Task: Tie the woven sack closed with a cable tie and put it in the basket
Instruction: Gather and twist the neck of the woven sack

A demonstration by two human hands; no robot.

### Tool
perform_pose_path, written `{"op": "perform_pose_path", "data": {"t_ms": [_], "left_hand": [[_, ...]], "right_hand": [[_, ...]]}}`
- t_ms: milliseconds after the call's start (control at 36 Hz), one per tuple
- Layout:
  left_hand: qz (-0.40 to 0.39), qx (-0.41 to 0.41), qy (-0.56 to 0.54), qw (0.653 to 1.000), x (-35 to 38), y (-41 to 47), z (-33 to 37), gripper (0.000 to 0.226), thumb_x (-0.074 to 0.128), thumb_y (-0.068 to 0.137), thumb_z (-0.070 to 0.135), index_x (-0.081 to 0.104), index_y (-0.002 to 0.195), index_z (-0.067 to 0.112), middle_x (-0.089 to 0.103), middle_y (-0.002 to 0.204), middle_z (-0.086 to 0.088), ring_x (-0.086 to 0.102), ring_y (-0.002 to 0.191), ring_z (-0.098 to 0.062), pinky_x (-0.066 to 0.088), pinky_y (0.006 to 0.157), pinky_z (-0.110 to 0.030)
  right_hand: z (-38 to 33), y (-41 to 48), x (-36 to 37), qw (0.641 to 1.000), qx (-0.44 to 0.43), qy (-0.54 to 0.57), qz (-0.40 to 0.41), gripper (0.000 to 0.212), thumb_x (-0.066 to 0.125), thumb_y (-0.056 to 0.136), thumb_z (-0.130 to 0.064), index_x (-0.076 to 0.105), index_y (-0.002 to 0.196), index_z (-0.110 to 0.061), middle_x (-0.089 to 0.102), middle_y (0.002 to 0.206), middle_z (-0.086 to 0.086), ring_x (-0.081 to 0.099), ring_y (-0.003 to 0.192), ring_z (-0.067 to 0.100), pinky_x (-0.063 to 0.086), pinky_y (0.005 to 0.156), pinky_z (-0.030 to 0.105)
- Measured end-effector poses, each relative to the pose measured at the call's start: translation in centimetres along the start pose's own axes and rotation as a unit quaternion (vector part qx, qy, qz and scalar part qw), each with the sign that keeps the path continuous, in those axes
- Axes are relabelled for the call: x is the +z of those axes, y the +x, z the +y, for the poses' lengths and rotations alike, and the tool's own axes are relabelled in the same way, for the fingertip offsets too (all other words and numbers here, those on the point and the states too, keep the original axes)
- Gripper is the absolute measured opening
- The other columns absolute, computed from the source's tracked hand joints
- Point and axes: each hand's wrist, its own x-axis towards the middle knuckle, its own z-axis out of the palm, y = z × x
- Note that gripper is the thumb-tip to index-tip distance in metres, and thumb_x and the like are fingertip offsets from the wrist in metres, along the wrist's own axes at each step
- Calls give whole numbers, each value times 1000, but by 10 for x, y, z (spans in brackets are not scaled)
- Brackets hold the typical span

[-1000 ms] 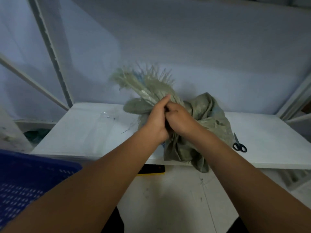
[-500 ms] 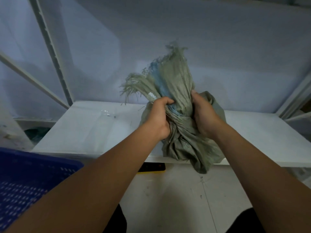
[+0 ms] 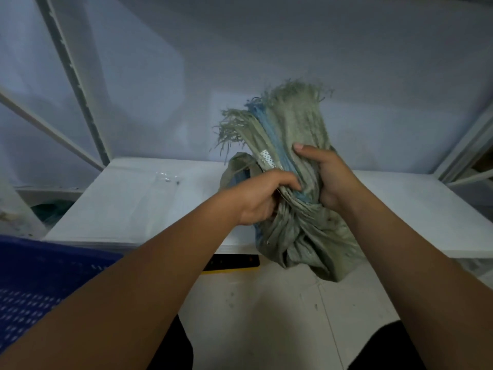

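The grey-green woven sack (image 3: pixel 301 236) rests on the front edge of the white shelf (image 3: pixel 138 204), its bottom hanging over the edge. Its neck is bunched and twisted, with the frayed mouth and a blue stripe fanning upward. My left hand (image 3: pixel 262 198) grips the neck from the left. From the right, my right hand (image 3: pixel 325 177) wraps around the same gathered part, thumb on top. A small white perforated strip (image 3: pixel 266 158) lies against the neck just above my left hand. The blue perforated basket (image 3: pixel 40 279) sits at the lower left.
A clear plastic scrap (image 3: pixel 164 177) lies on the shelf at the left. A black and yellow object (image 3: pixel 232 264) lies on the floor under the shelf edge. White shelf posts rise at the left and right. The wall stands behind.
The sack's neck has shifted right and tilted, the frayed mouth now higher right. My right hand moved up over the neck. The scissors seen a second ago are hidden.
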Motion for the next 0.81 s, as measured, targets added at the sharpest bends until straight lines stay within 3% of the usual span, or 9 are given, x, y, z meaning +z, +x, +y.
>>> {"op": "perform_pose_path", "data": {"t_ms": [222,306,389,500,639,722,806], "left_hand": [[-62,-65,160,983,9,1,-13,46,67,88,42,60,129,20,70,121,-3,66,113,-19,51,99,-41],[-25,-15,129,991,12,6,-18,41,70,88,31,62,126,18,72,117,-3,68,108,-18,52,96,-35],[26,35,68,997,13,13,-19,38,73,84,17,66,120,12,74,109,-8,71,99,-22,57,83,-31],[77,63,-6,995,9,23,-15,40,72,82,22,67,121,13,74,107,-10,72,98,-24,58,83,-34],[169,116,-48,978,4,29,-14,49,74,81,22,60,128,14,73,112,-6,72,98,-22,58,88,-38],[223,141,-59,963,3,29,-12,40,73,83,17,59,120,12,72,111,-8,72,94,-22,59,85,-39],[243,161,-62,955,-2,30,-11,42,70,84,23,62,122,9,73,107,-11,73,92,-25,59,84,-44]], "right_hand": [[9,7,-3,994,55,-95,-21,34,66,92,-19,72,121,-4,73,119,16,67,115,38,50,106,47],[10,11,3,992,43,-119,1,36,72,86,-22,74,116,-3,74,115,17,69,112,38,49,107,51],[7,12,3,987,-3,-157,46,48,80,72,-43,78,108,-11,78,106,10,74,102,30,52,105,49],[5,4,-3,995,50,-84,-14,51,60,97,-45,63,136,-13,71,127,9,67,119,25,45,111,43],[11,-1,2,994,59,-56,-70,50,51,102,-45,62,136,-11,68,131,14,64,124,29,44,110,45],[14,-1,7,994,61,-57,-75,56,59,97,-48,59,139,-10,68,131,14,65,123,29,44,111,47],[18,3,8,992,42,-93,-68,83,80,76,-52,53,143,-12,69,130,11,67,119,25,48,108,46]]}}
